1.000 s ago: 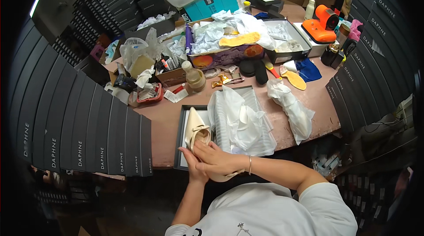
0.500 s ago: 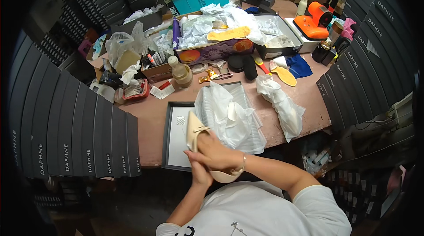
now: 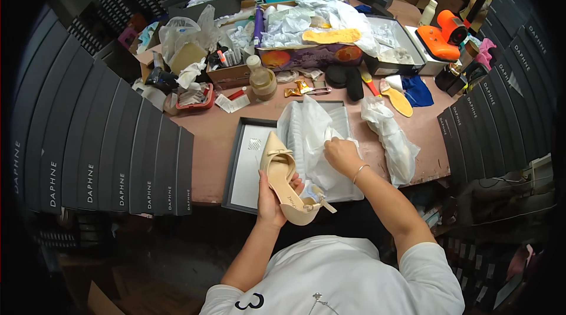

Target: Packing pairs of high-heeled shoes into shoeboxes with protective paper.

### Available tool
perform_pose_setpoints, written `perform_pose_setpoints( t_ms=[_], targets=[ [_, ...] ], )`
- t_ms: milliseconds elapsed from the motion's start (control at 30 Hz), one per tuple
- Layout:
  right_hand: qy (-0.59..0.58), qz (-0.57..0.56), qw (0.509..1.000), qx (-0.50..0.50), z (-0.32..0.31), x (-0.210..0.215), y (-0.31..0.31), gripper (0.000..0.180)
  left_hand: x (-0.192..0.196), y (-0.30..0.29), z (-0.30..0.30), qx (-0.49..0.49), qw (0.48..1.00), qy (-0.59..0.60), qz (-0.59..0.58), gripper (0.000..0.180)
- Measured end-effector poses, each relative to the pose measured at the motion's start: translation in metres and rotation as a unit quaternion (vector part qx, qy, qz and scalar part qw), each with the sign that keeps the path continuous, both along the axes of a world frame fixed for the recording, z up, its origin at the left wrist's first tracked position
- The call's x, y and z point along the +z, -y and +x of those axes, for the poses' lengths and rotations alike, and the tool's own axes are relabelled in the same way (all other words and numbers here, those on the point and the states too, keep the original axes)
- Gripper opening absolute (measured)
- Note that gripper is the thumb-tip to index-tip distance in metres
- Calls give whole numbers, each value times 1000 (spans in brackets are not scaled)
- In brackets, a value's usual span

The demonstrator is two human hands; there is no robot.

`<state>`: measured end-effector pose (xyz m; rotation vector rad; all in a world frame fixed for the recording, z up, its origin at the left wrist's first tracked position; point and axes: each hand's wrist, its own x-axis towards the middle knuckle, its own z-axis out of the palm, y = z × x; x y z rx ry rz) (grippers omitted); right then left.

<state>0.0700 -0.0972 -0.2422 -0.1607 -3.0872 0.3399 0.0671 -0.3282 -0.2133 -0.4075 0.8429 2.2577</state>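
at the table's near edge, the left hand [image 3: 270, 200] grips a beige pointed shoe [image 3: 286, 179] over the open shoebox [image 3: 250, 164] while the right hand [image 3: 341, 154] pinches white tissue paper [image 3: 309, 132], which could tear if tugged.

The left hand [image 3: 272, 200] is gripping the beige shoe [image 3: 287, 180] from underneath, so its palm and most fingers are lying hidden behind the sole. The right hand [image 3: 342, 156] is pressing into the white tissue paper [image 3: 312, 138], which is covering most of the open shoe box [image 3: 244, 164], and the fingertips are disappearing among its folds. Small items in the clutter [image 3: 236, 61] at the table's far side are reading too small to identify.
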Motion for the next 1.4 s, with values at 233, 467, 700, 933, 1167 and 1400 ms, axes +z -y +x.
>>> perform_pose_setpoints(
  t_ms=[233,467,700,933,1167,1400],
  targets=[
    [-8,-203,969,144,13,78,30,28,-9,-1,-8,-20,996,22,87,71],
    [-40,-240,969,45,-18,-6,103,54,-22,-23,36,41,985,-153,-66,74],
    [35,-166,985,40,-34,5,121,44,-3,-2,27,-8,984,-159,-82,64],
    [-53,-337,937,69,36,27,81,33,-4,0,16,42,996,-53,-55,63],
    [-4,-19,998,-60,-8,-34,7,11,9,-1,8,-53,998,-15,-2,74],
    [-126,-88,968,198,52,65,53,11,12,-5,16,-61,997,-52,-9,72]
  ],
)
